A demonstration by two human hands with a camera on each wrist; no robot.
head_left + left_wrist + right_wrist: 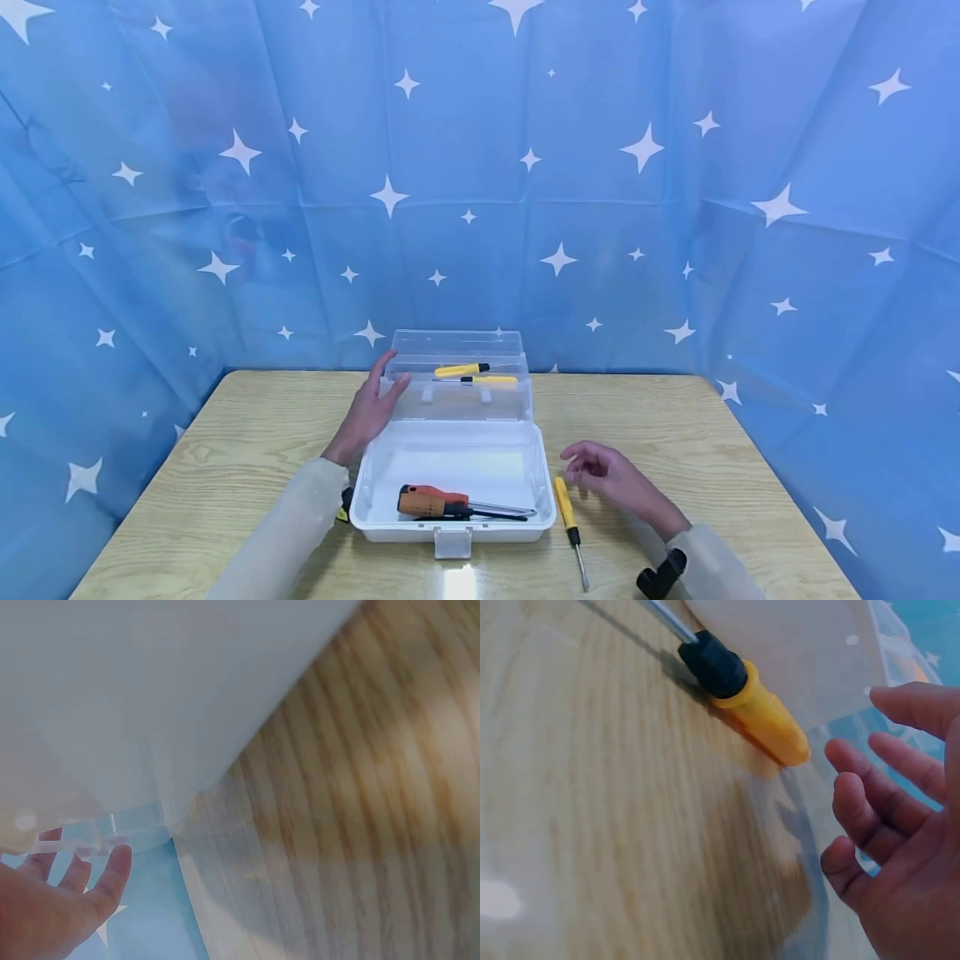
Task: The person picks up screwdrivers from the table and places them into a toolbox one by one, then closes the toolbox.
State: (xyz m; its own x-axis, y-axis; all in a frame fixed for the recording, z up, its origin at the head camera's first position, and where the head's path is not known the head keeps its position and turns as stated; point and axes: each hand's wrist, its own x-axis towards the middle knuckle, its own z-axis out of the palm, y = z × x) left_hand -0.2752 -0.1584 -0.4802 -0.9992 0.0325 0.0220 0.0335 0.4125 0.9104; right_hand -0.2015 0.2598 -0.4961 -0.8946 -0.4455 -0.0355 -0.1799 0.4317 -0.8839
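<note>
1. A clear plastic box (pixel 450 475) stands open in the middle of the wooden desk (pixel 247 450), its lid (pixel 459 367) raised at the far side.
2. The left hand (pixel 369 412) rests against the left edge of the lid, fingers straight and together, thumb touching the rim; its grip is flat, curled round nothing.
3. The left wrist view shows the fingertips (pixel 112 864) against the clear edge of the lid.
4. The right hand (pixel 609 477) hovers just above the desk to the right of the box, fingers loosely bent and spread, holding nothing.
5. A yellow-handled screwdriver (pixel 567 518) lies on the desk between the box and the right hand, just beside the box wall, its metal tip pointing toward the near edge.
6. In the right wrist view the yellow handle (pixel 759 720) lies near the fingers (pixel 870 806) but apart from them.
7. Inside the box lie an orange-handled tool (pixel 433 493) and a brown-handled tool (pixel 422 505), side by side near the front wall.
8. Two more yellow-handled screwdrivers (pixel 472 373) sit in the lid.
9. A blue cloth with white stars (pixel 645 183) hangs behind the desk.
</note>
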